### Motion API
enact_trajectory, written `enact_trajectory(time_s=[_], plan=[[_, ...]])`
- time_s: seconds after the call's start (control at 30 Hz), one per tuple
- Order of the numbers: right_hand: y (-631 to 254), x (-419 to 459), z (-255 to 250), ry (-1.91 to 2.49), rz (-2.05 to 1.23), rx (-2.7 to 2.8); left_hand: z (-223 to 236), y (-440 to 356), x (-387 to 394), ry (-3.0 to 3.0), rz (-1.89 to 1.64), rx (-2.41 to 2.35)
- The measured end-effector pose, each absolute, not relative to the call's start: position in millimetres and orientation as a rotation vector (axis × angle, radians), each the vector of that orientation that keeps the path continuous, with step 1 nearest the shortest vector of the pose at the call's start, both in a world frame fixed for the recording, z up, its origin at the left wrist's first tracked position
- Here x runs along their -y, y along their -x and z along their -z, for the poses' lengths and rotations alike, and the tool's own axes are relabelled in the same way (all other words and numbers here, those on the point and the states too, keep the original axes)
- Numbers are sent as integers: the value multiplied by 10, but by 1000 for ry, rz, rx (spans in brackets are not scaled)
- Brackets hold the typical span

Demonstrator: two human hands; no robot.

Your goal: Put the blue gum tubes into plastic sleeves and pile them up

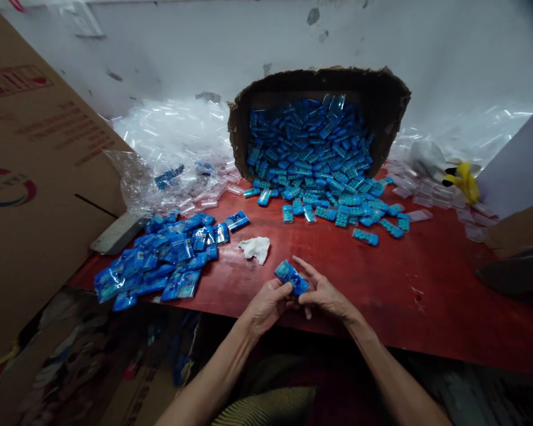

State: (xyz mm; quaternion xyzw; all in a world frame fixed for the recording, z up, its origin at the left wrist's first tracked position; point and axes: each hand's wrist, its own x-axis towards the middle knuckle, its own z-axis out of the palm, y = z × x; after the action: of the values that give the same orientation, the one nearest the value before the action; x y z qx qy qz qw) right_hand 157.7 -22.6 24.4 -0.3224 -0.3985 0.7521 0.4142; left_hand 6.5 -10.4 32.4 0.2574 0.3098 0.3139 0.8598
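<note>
A small blue printed packet (292,277) is held just above the front edge of the red table (333,284). My left hand (269,305) pinches its lower left side with the thumb on top. From the other side my right hand (326,296) grips it with the thumb, its index finger stretched out past the packet. To the left lies a heap of similar blue packets (177,248). A crumpled white cloth or tissue (256,249) rests between that heap and my hands.
A torn cardboard box (400,97) on its side spills many small blue cases (311,154) with turquoise pellets. Clear plastic pieces (160,127) are piled behind. A large carton (44,148) stands left; a yellow-and-black object (464,180) lies at right.
</note>
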Motion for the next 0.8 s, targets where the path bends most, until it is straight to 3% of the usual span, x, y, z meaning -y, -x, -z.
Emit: enact_trajectory(time_s=[0.2, 0.47, 0.63, 0.8], plan=[[-1488, 192, -196, 840, -1872, 1036, -362, 131, 102, -474, -776, -656], [-1300, 61, -107, 1145, -1679, 1109, -850, 1166, -424, -300, -1483, -753], [-1014, -142, -106, 1244, -1167, 1634, -835, 1353, -419, -424, -1506, -1041], [-317, -390, -189, 1012, -709, 2189, -860, 1531, -685, -1408, -1485, -1681]])
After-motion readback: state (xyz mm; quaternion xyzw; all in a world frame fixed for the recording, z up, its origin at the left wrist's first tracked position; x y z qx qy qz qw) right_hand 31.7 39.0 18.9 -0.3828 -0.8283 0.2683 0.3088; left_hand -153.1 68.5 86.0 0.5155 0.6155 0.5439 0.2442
